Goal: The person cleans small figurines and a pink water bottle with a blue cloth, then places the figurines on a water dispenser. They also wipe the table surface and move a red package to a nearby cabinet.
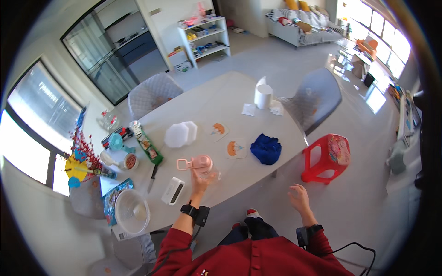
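My left hand (199,185) is closed around the clear body of a water bottle (202,162) with a pink lid and a pink loop handle, near the table's front edge. My right hand (300,198) is in the air off that edge, fingers loosely bent and apart, with nothing in it. Close to my left hand lies a white, flat, box-like device (173,191) with a dark strip. Beyond the bottle are two cards or mats (236,148) with orange pictures. A crumpled dark blue cloth (266,149) lies to their right.
White octagonal lids or trays (181,134) and a paper roll (264,96) lie farther back on the table (221,99). At left are a knife (152,178), a green package (147,143) and a clear tub (132,211). A red stool (327,158) stands right of the table.
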The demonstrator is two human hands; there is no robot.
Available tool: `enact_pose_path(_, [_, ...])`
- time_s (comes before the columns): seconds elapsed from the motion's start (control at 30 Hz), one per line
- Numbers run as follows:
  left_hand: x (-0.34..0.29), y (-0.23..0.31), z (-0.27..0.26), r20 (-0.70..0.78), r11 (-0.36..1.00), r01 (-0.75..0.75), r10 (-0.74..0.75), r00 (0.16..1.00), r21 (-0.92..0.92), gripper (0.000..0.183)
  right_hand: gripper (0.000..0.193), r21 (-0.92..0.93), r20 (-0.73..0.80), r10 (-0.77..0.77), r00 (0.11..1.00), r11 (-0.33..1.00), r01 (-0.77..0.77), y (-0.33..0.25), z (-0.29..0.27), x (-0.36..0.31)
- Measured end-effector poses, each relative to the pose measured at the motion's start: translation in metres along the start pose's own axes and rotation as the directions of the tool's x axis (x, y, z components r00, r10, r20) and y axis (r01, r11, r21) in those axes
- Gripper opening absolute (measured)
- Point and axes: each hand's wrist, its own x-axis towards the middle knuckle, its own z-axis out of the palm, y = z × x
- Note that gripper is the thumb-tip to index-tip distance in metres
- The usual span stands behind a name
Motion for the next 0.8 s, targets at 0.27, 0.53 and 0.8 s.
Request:
enact_pose_path(0.27, [-0.043,-0.048,0.005,-0.043,0.945,0.315,-0.320,0.946,-0.091,0.102,0.026,-0.085,0.090,0.173,0.981,0.982,-0.166,0.050,0.013,-0.057])
enact_pose_path(0.53, [-0.165,0.000,0.055,-0.102,0.854,0.520,-0.520,0.848,-0.024,0.057,0.029,-0.096,0.151,0.587,0.795,0.810,-0.579,0.212,-0.052,-0.205])
enact_pose_path(0.8, [-0.137,0.168,0.325,0.583,0.817,0.564,-0.401,0.707,-0.123,0.033,0.036,0.153,-0.045,0.785,0.618,0.616,-0.773,0.381,-0.183,-0.282])
